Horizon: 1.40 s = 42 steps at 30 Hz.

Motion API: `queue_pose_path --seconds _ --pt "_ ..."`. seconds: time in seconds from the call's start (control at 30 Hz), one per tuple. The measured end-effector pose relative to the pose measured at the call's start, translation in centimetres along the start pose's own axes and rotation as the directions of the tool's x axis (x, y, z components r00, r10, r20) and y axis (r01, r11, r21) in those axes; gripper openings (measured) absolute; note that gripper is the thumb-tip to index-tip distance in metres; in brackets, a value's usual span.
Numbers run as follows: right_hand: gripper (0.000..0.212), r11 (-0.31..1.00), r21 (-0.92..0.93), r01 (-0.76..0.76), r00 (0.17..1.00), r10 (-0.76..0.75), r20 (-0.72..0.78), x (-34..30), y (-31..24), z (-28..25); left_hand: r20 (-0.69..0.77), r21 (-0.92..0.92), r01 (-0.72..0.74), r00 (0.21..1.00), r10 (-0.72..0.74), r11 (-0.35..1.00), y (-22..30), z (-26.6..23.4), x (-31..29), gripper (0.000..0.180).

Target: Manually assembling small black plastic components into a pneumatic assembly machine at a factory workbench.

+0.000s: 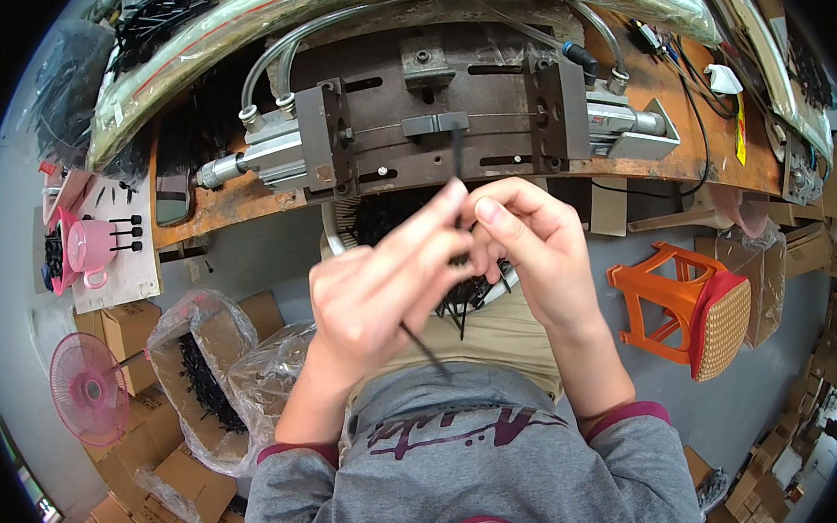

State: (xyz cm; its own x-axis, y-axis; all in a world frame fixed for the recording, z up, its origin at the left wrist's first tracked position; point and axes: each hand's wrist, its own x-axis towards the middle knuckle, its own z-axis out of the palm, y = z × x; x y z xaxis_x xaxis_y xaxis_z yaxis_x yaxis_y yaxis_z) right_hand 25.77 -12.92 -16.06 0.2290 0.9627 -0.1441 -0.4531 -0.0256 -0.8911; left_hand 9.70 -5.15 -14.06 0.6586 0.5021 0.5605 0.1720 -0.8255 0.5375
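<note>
Two hands meet just below the press: left hand (384, 283) and right hand (525, 249), both pinched shut on one thin black strip (457, 158). The strip runs upright, its top at the clamp (436, 125); the fingertips of both hands sit equally near.

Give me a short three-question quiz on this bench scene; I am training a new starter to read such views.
1. True or false: both hands pinch the same thin black strip.
2. Which lies at the person's right? A) pink fan B) orange stool C) pink cup
3. What fills the clear bag at lower left?

Key:
1. True: left hand and right hand meet on it below the metal fixture.
2. B, the orange stool.
3. Black strip-like parts.
</note>
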Motion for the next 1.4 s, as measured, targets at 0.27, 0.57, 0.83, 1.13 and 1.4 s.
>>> queue_pose_path --seconds 0.27,0.57,0.83,1.13,1.4 --pt "0.015 0.966 -0.236 0.110 0.975 -0.151 -0.162 -1.2 0.7 -0.6 0.057 0.340 0.037 0.997 -0.060 0.940 -2.1 2.1 1.1 0.023" --pt "0.012 0.961 -0.236 0.143 0.972 -0.181 -0.150 -1.5 0.4 -0.8 0.059 0.341 0.096 0.991 -0.123 0.935 -2.3 2.4 2.1 0.023" --pt "0.043 0.875 -0.242 0.420 0.907 -0.414 0.075 -1.9 0.3 -0.8 0.073 0.338 0.115 0.986 -0.148 0.934 -1.8 2.2 2.4 0.023" --pt "0.011 0.957 -0.153 0.246 0.948 -0.270 -0.171 -1.4 -0.6 1.2 0.074 0.061 0.266 0.960 -0.270 0.962 0.5 0.8 2.1 0.039" --pt "0.018 0.963 0.270 -0.002 0.999 0.014 -0.044 -0.5 -2.2 -0.8 0.090 -0.290 0.176 0.984 -0.157 0.941 2.8 -1.5 0.0 0.034"
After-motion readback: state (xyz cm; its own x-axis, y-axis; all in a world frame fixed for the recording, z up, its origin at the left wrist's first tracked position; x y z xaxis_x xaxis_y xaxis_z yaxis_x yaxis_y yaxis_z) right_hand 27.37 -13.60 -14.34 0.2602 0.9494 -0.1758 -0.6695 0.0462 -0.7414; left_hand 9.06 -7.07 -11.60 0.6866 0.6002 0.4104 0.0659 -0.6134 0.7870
